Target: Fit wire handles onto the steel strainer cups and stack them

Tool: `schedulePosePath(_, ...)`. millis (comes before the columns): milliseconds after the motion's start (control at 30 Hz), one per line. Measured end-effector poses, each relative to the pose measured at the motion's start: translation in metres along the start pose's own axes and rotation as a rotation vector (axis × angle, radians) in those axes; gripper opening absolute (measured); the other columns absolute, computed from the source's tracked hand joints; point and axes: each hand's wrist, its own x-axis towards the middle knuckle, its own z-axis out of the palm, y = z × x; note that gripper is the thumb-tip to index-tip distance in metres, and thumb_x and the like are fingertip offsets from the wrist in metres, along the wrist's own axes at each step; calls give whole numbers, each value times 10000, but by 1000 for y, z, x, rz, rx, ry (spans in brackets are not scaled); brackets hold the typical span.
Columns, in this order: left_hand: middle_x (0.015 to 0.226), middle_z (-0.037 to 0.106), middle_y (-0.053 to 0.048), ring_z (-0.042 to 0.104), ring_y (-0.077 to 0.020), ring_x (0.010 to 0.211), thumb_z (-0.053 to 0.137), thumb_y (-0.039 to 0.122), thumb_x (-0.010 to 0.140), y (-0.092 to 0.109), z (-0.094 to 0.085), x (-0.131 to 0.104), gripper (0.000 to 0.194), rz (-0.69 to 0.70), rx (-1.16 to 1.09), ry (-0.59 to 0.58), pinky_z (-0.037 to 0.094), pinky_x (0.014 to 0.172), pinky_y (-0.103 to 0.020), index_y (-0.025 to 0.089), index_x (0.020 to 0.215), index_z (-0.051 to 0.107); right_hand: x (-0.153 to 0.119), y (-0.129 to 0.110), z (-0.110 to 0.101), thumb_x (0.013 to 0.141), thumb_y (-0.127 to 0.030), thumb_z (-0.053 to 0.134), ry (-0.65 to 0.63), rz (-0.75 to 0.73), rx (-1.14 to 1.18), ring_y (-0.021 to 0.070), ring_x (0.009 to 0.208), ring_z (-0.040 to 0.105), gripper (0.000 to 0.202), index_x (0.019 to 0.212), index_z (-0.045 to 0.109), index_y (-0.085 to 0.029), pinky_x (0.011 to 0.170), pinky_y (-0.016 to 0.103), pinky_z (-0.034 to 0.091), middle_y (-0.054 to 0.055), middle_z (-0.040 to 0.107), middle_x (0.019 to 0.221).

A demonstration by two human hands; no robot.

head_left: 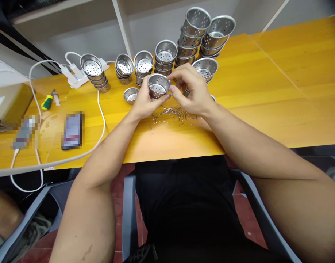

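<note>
There, the yellow bench (266, 91) carried stacks of perforated steel cups (196, 34) at twelve o'clock. Both hands met at centre: the left hand (144, 102) clamped one steel cup (158, 85), the right hand (192, 91) pinching its rim. Thin wire rings (167, 115) lay at six o'clock of them.

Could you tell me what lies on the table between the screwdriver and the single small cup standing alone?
In the head view, a white cable crosses the bare wood between the screwdriver and the small cup.
</note>
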Motion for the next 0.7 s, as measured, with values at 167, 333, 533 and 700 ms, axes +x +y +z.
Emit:
schedulePosePath(167,1602,732,-122,814,-332,1490,799,995,1005,5,1,1,990,-16,-2,1,683,1309,-543,366,1698,477,-1,0,3,987,-698,1006,-23,-7,19,450,1465,701,373,1134,844,-395,1206,671,711,139,789,1406)
schedulePosePath(333,1602,715,-131,780,-376,1541,741,1055,988,10,-1,1,1063,-12,46,12,653,1348,-585,355,1733,451,-3,11,6,1006,-797,943,-55,-119,-9,464,1486,700,460,1096,895,-349,1313,724,622,160,744,1455)
schedulePosePath(533,1679,689,-153,753,-390,1599,587,1110,1014,20,-3,-1,1090,-25,131,-35,646,1375,-583,355,1779,403,-5,23,8,1081,-878,786,-92,-201,-148,460,1481,707,625,1352,910,-328,1335,710,606,180,734,1528)
schedulePosePath(700,1777,653,-159,708,-408,1687,576,1035,1081,29,-3,0,1039,-39,202,-62,614,1432,-610,361,1842,359,-7,17,4,1088,-877,784,-126,-156,-219,477,1509,700,638,1410,875,-334,1378,731,571,178,743,1562)
